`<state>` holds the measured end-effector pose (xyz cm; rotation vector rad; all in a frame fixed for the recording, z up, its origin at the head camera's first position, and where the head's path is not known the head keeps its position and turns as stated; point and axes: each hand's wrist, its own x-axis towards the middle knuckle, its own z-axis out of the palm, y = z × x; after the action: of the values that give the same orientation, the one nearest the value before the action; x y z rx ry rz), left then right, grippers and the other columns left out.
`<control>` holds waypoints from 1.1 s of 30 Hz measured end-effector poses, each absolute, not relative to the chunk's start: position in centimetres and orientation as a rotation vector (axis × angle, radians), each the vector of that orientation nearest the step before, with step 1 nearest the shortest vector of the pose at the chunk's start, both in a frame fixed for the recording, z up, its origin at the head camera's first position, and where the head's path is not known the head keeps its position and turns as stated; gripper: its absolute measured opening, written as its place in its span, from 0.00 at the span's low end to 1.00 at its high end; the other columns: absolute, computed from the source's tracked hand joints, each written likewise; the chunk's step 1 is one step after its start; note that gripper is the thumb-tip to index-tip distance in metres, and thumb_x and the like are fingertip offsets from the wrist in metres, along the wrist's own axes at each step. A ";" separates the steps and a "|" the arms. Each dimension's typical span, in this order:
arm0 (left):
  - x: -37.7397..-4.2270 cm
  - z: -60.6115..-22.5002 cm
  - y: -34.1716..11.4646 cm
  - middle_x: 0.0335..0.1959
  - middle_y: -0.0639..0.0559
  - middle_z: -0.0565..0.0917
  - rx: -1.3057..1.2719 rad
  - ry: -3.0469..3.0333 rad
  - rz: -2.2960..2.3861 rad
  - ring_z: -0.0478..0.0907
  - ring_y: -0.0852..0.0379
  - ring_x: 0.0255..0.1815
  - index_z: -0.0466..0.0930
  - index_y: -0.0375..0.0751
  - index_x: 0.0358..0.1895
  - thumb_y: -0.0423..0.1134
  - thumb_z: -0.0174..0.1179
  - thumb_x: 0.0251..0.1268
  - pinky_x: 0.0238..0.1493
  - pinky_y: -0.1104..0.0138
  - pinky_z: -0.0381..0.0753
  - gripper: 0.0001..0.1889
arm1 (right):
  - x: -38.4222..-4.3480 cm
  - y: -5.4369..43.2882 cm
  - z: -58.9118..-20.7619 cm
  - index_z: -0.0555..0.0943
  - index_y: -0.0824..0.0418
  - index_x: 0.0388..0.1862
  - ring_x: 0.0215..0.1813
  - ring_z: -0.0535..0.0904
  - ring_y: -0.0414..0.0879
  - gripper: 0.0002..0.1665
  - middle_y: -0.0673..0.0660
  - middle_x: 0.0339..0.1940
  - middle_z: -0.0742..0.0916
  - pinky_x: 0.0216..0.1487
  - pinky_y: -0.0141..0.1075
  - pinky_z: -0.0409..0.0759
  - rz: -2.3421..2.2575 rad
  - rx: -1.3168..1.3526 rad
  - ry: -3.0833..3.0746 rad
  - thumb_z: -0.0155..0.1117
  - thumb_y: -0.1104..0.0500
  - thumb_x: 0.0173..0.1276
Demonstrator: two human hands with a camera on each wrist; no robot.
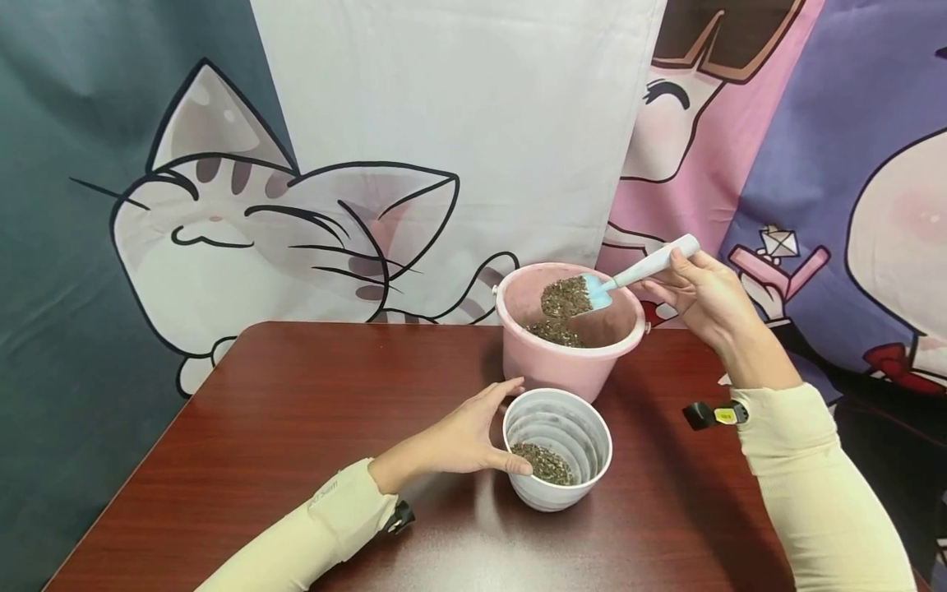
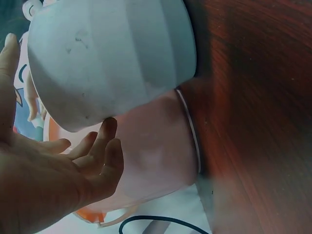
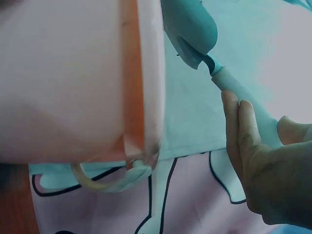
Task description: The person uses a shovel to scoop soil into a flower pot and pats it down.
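My right hand (image 1: pixel 710 300) holds a small trowel (image 1: pixel 647 265) by its pale handle, thumb on one side and fingers on the other. Its light blue blade carries a heap of dark, crumbly soil (image 1: pixel 565 296) over the mouth of a pink bucket (image 1: pixel 555 367). More soil lies inside the bucket. In front of it stands a white ribbed pot (image 1: pixel 553 497), with some soil (image 1: pixel 545 464) at its bottom. My left hand (image 1: pixel 462 436) spreads loosely about the pot's left side, thumb at the rim. In the left wrist view, a fingertip (image 2: pixel 110 126) meets the pot's wall.
Pot and bucket stand close together on a reddish-brown wooden table (image 1: pixel 355 395), the bucket near its back edge. A cloth printed with cartoon figures (image 1: pixel 473 123) hangs right behind. The bucket's handle (image 3: pixel 105 184) hangs down at its side in the right wrist view.
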<state>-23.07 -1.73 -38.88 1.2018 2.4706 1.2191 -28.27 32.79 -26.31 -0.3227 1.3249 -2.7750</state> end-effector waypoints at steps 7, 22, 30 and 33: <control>-22.8 -38.9 -1.8 0.69 0.46 0.69 1.210 2.531 1.142 0.66 0.52 0.69 0.54 0.34 0.76 0.54 0.81 0.42 0.70 0.56 0.65 0.60 | -25.8 32.5 -26.3 0.77 0.67 0.49 0.44 0.87 0.53 0.08 0.65 0.40 0.88 0.48 0.45 0.84 -2.748 -0.378 1.339 0.54 0.67 0.75; -22.6 -39.2 -1.8 0.72 0.43 0.66 1.162 2.542 1.095 0.63 0.50 0.72 0.54 0.34 0.76 0.56 0.79 0.44 0.71 0.54 0.63 0.59 | -20.5 32.9 -29.4 0.80 0.69 0.55 0.51 0.86 0.54 0.18 0.65 0.47 0.88 0.53 0.43 0.81 -2.562 -0.606 1.505 0.41 0.69 0.80; -22.7 -39.1 -1.8 0.72 0.43 0.66 1.154 2.533 1.094 0.63 0.50 0.72 0.56 0.34 0.76 0.56 0.78 0.45 0.72 0.54 0.63 0.58 | -18.8 32.0 -31.0 0.79 0.67 0.56 0.48 0.87 0.54 0.18 0.64 0.46 0.88 0.51 0.45 0.82 -2.509 -0.622 1.694 0.44 0.73 0.78; -22.8 -39.1 -1.8 0.72 0.44 0.66 1.147 2.527 1.100 0.63 0.50 0.72 0.56 0.35 0.76 0.56 0.78 0.45 0.71 0.54 0.63 0.57 | -18.7 31.2 -31.2 0.79 0.67 0.55 0.46 0.87 0.54 0.18 0.62 0.44 0.89 0.49 0.45 0.83 -2.454 -0.664 1.839 0.47 0.75 0.76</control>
<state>-22.75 -1.79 -39.12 1.1470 2.5266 1.0999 -18.69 31.21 -31.17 -0.6639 1.8392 -2.4542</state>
